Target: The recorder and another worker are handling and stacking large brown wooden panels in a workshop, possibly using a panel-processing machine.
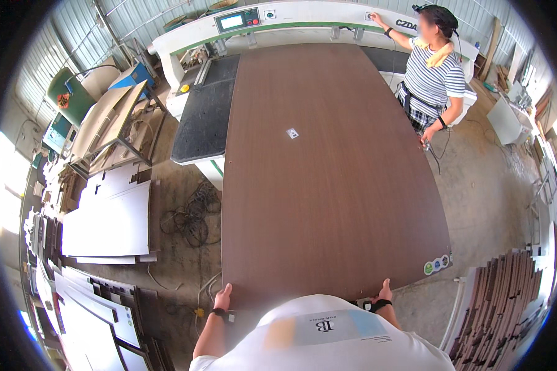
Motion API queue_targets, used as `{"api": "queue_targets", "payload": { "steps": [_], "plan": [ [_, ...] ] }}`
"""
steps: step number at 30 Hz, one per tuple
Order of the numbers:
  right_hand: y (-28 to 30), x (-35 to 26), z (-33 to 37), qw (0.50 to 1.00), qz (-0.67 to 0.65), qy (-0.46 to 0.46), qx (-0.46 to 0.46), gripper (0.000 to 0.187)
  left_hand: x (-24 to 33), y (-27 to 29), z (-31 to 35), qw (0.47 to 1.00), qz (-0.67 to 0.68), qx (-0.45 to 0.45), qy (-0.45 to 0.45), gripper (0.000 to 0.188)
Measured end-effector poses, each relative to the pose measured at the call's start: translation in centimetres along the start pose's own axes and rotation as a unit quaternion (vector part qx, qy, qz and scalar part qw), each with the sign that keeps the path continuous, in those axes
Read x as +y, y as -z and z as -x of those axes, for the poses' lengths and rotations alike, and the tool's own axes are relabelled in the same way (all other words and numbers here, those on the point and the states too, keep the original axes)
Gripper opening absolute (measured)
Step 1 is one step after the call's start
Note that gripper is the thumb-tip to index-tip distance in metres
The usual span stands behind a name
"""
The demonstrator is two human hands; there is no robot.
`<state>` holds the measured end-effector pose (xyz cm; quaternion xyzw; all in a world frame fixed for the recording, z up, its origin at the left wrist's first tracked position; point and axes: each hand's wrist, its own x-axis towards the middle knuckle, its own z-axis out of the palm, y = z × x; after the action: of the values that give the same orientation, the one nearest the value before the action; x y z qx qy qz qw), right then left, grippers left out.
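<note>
A large brown wood-grain board stretches away from me and rests at its far end on a machine bed. My left hand grips the board's near left corner, thumb up at the edge. At the near edge toward the right, my right hand holds the same board with its thumb raised. The fingers of both hands are mostly hidden under or behind the edge. A small white label lies on the board's upper face, and round stickers mark its near right corner.
A white machine beam with a control screen spans the far end. Beside the board's right edge stands a co-worker, one hand on the beam. Coiled cables lie on the left floor. Stacked panels stand at lower right.
</note>
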<state>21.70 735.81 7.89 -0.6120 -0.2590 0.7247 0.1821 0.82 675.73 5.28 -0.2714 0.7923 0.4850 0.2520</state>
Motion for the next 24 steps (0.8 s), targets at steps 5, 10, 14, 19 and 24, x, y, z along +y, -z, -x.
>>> {"api": "queue_targets", "payload": {
  "steps": [5,10,14,19,24],
  "plan": [
    [-0.6,0.1,0.1,1.0,-0.005,-0.015,-0.008,0.055,-0.2,0.8,0.0,1.0,-0.004,0.009,0.004,0.073],
    [-0.6,0.3,0.2,1.0,-0.027,-0.002,-0.012,0.056,1.1,0.0,0.8,1.0,0.025,-0.006,-0.01,0.063],
    [-0.2,-0.2,-0.2,0.996,0.086,-0.034,0.021,0.059,2.0,-0.3,2.0,0.997,0.068,-0.032,0.01,0.068],
    [-0.6,0.7,-0.7,0.999,-0.014,-0.024,0.022,0.057,2.4,-1.2,1.5,1.0,-0.015,-0.008,0.02,0.068],
    [0.4,1.1,-2.2,0.996,-0.021,-0.071,-0.058,0.05,2.5,-1.9,0.7,0.997,-0.059,-0.028,0.036,0.074]
  ]
}}
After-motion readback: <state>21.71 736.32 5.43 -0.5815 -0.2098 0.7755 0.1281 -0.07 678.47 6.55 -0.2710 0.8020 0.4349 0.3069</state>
